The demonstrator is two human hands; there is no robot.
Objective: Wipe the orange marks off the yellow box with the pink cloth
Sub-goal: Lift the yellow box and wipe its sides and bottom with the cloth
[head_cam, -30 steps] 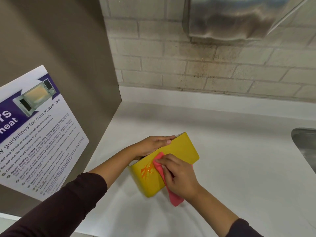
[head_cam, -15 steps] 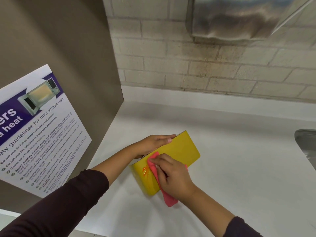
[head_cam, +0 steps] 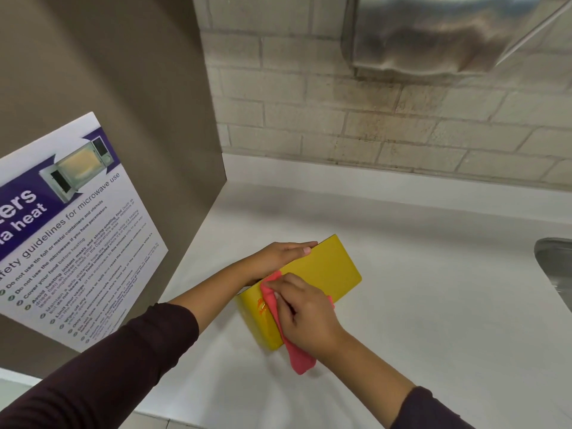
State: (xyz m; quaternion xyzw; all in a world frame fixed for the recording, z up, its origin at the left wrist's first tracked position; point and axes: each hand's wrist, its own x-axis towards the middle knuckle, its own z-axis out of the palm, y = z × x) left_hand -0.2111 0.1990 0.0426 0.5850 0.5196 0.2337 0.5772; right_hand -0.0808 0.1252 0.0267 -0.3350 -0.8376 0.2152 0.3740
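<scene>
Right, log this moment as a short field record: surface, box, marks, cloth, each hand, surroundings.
surface: white counter
box: yellow box lying on the counter
marks: orange marks partly visible at the box's near-left end, beside the cloth's edge
cloth: pink cloth pressed on the box, tail hanging past its near edge
left hand: left hand flat along the box's far edge, steadying it
right hand: right hand pressing the cloth onto the box
surroundings: microwave poster at left, metal sink at right
</scene>
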